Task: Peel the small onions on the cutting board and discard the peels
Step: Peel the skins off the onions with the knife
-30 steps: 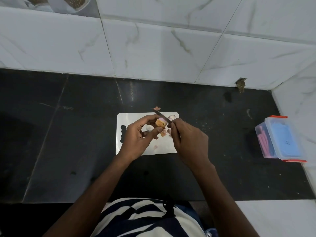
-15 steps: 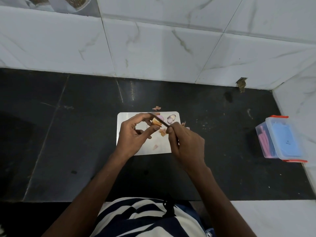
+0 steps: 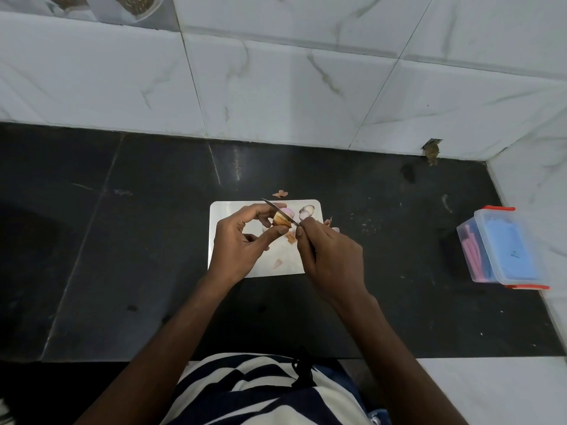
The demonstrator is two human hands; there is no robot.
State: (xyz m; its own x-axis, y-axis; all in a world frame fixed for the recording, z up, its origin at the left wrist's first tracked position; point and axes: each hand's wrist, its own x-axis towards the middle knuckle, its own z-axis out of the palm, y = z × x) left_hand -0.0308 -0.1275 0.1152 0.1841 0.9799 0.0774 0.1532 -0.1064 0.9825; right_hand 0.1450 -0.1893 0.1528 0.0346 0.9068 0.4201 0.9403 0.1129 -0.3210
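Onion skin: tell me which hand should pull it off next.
Right. The right hand already holds the knife, blade against the onion, which the left hand pinches over the cutting board.

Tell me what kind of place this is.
Most likely a home kitchen: a dark stone counter backed by marble-look wall tiles, with a white cutting board holding small onions.

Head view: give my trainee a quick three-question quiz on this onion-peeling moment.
1. True or false: the left hand pinches the onion above the cutting board.
2. The right hand grips: A) peeler B) knife C) spoon?
3. Where does the lidded plastic box stand?

Key: 1 true; 2 B; 3 on the dark counter, right of the board, by the wall.
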